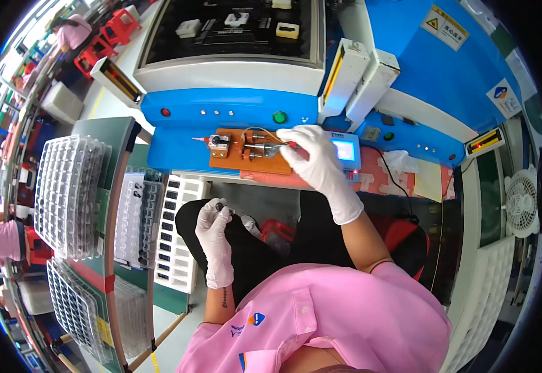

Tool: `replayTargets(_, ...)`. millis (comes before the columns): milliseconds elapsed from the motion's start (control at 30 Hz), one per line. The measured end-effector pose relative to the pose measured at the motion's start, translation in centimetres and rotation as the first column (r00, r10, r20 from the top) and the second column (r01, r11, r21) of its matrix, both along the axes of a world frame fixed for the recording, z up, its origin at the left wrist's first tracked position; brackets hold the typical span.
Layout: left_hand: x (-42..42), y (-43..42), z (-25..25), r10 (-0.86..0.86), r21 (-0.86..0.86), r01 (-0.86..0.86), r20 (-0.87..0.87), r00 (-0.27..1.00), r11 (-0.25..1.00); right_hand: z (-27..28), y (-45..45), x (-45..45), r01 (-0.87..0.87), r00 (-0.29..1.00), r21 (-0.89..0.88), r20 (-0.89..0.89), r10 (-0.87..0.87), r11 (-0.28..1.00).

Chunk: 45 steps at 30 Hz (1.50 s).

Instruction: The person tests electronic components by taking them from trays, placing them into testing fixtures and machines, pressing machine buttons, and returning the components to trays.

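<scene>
My left hand [214, 229], in a white glove, is raised over my left thigh and pinches a small black part [219, 206] between thumb and fingertips. Also gloved, my right hand [310, 152] is at the right end of an orange-brown fixture [271, 163], its fingers closed around the red-tipped handle [292, 144] of a metal clamp. The fixture carries a small metal block [220, 144] on its left and metal rods in the middle. A thin yellowish tube or wire curves over it toward my right hand.
Behind the fixture stands a blue machine [233, 107] with a green button [279, 117]. A lit screen [344, 149] is right of my hand. Clear plastic trays [66, 196] are stacked at left, beside a white tray [177, 242] of black parts. A fan [522, 202] is far right.
</scene>
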<state>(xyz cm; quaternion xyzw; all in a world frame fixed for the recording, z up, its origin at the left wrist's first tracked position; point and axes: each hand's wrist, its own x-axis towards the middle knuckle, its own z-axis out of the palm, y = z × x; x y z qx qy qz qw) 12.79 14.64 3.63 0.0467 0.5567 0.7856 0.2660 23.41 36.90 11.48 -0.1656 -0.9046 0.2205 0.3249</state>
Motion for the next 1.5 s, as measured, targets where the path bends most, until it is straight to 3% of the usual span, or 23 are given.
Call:
replayTargets(100,-1.2,-0.6,-0.3,0.091,-0.05,-0.094,-0.063,0.994,0.994,1.0,-0.1,-0.1,0.097,0.993,0.036,0.067,-0.099,0.995)
replayTargets(233,-2.8,0.6,0.2,0.119,-0.03,-0.125,-0.158,0.98,0.992,2.1,-1.6,-4.1,0.116,0.992,0.242,-0.077,-0.1,0.963)
replayTargets(300,-3.7,1.7,1.0,0.121,-0.051,-0.135,-0.21,0.97,0.99,1.8,-2.8,-7.4,-0.119,0.993,0.145,0.03,0.116,0.982)
replayTargets(433,-5.3,3.9,2.0,0.139,-0.079,-0.173,-0.319,0.938,0.982,-2.3,-2.3,-12.7,-0.132,0.975,0.218,0.202,0.088,0.967)
replayTargets(533,-6.6,5.8,2.0,0.199,-0.033,-0.224,-0.344,0.918,0.974,-2.8,-1.9,-13.5,-0.207,0.912,0.111,0.383,0.151,0.972)
replayTargets(567,-7.0,6.5,1.9,0.197,-0.082,-0.289,-0.556,0.808,0.954,-2.5,-2.0,-13.3,-0.214,0.91,0.113,0.384,0.156,0.97)
replayTargets(633,-7.5,7.7,2.0,0.105,-0.129,-0.437,-0.876,0.471,0.89,-1.8,-1.8,-12.1,-0.162,0.977,0.102,0.156,0.145,0.981)
replayTargets(667,-7.6,8.2,2.2,0.109,-0.124,-0.44,-0.877,0.469,0.89,-1.1,-1.7,-11.4,-0.135,0.991,0.092,0.036,0.132,0.987)
replayTargets(700,-7.5,8.7,2.3,0.064,-0.156,-0.47,-0.906,0.419,0.869,-0.3,-1.4,-10.4,-0.137,0.99,0.096,0.036,0.134,0.986)
replayTargets(767,-7.3,9.5,2.4,-0.04,-0.215,-0.531,-0.946,0.321,0.819,2.1,-1.0,-7.9,-0.108,0.966,0.036,-0.234,0.113,0.994)
replayTargets(900,-7.4,10.5,1.1,-0.092,-0.203,-0.57,-0.972,0.217,0.796,4.2,0.0,-2.7,-0.055,0.932,-0.01,-0.359,0.048,0.998)
replayTargets(1067,-7.0,11.0,0.9,-0.075,-0.234,-0.617,-0.959,0.272,0.752,2.8,0.8,0.9,0.037,0.964,-0.094,-0.258,-0.06,0.995)
replayTargets(1133,-7.0,11.4,0.5,0.041,-0.231,-0.531,-0.892,0.451,0.815,2.0,0.7,1.0,0.045,0.972,-0.126,-0.223,-0.073,0.991)
replayTargets(1167,-7.0,11.5,0.3,0.092,-0.22,-0.489,-0.839,0.536,0.844,1.8,0.3,0.6,0.005,0.979,-0.246,-0.194,-0.054,0.969)
replayTargets(1233,-7.2,11.6,0.0,0.094,-0.215,-0.478,-0.835,0.543,0.851,1.4,-0.5,-0.5,-0.064,0.99,-0.474,-0.143,-0.005,0.878)
replayTargets(1367,-7.2,11.6,-0.2,0.1,-0.195,-0.457,-0.832,0.546,0.868,1.0,-1.7,-3.8,-0.174,0.979,-0.493,-0.177,0.098,0.852)
replayTargets(1400,-7.2,11.5,-0.1,0.104,-0.183,-0.457,-0.839,0.534,0.871,0.7,-1.9,-4.7,-0.177,0.979,-0.492,-0.177,0.101,0.853)
replayTargets(1500,-7.6,11.0,-0.1,0.093,-0.171,-0.455,-0.86,0.502,0.874,0.3,-2.0,-8.0,-0.174,0.974,-0.062,-0.158,0.162,0.983)
